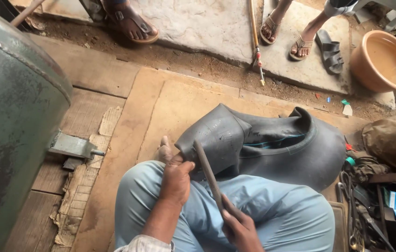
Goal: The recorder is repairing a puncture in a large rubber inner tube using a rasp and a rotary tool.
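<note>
**Black rubber tube under the file, work seemingly at an early stage**

Black rubber fills the middle of the view: a large inner tube point(272, 144), limp and folded, lies on the wooden floor point(160, 102) and against the person's knees. The left hand point(177, 179) pinches a fold of the tube at its 8 o'clock edge, fingers closed tight on the rubber. The right hand point(240, 228) grips the lower end of a long, flat file point(207, 175), fingers wrapped round it, and the blade runs up toward 11 o'clock so its tip lies on the pinched fold.

I judge the roughing of the rubber to be in hand, not finished: no patch or glue shows on the tube, and whether the spot is already scuffed is too small to tell.

At 3 o'clock sits a heap of tools point(370, 205); at 1 o'clock a terracotta-coloured basin point(384, 60). Other people's sandalled feet point(132, 23) stand at 12 o'clock, and a green metal drum point(11, 116) fills 9 o'clock.
</note>
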